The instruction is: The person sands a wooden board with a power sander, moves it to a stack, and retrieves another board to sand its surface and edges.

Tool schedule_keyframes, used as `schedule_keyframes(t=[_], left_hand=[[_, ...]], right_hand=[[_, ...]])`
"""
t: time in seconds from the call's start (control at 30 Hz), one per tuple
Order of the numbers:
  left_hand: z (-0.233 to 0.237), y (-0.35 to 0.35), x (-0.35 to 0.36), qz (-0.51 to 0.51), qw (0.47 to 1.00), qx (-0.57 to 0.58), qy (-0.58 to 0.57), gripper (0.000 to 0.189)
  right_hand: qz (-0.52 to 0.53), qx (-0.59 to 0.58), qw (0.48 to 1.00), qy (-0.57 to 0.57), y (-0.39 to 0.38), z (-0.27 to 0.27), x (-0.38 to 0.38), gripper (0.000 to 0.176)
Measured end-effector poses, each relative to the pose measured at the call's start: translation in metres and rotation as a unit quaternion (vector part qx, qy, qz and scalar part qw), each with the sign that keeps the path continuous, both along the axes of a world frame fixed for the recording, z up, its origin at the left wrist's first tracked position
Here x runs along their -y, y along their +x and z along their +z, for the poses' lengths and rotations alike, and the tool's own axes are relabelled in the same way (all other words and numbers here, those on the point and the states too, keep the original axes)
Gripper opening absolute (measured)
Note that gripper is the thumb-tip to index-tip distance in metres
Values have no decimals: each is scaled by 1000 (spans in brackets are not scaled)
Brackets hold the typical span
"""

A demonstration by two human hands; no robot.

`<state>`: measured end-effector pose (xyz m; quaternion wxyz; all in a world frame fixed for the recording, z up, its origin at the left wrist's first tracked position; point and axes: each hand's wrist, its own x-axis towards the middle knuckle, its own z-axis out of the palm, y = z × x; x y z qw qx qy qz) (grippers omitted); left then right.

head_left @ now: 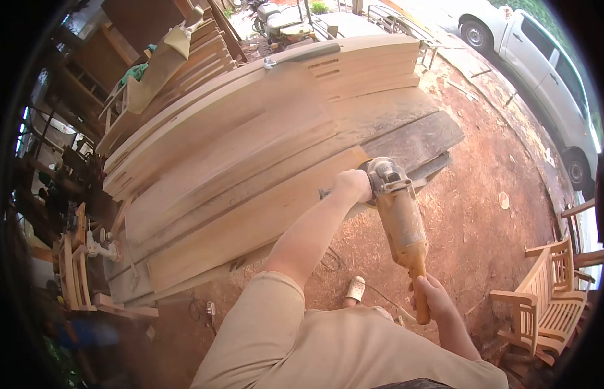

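Note:
A large dusty angle grinder [402, 223] spans the space between my hands, its head at the far end of the workbench's near edge. My left hand [355, 185] is closed at the side of the grinder's head; a dark piece, perhaps the side handle's end, shows to its left. Around the wooden-coloured rear handle [419, 275] wraps my right hand [433, 298]. The grinder's disc is hidden from this angle. Beside the grinder's head lies a long pale wooden board [250, 223], on top of dusty dark planks [415, 137].
Wide wooden panels [230, 129] and slotted posts [367, 58] lie farther back. A wooden bench [542, 298] stands at right on reddish, shaving-strewn ground [471, 227]. A cord [386, 299] runs near my shoe [356, 288]. A pickup [542, 65] and a motorcycle [279, 23] are beyond.

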<state>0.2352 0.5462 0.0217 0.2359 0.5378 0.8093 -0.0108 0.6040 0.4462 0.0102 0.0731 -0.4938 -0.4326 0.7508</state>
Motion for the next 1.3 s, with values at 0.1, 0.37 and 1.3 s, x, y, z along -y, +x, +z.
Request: schedule_keyframes(t=[0.1,0.37,1.3], left_hand=[[-7,-2,4,32,998,-28,35,29],[-46,-47,125,164,965,-130,155,20],[-4,-269,584,552,831,-38,-51,37]], right_hand=[[-8,-2,1000,-9,-12,7,3,38],[129,20,991,-11,-61,4,38,36],[499,-3,867,-5,-387,4,236,35]])
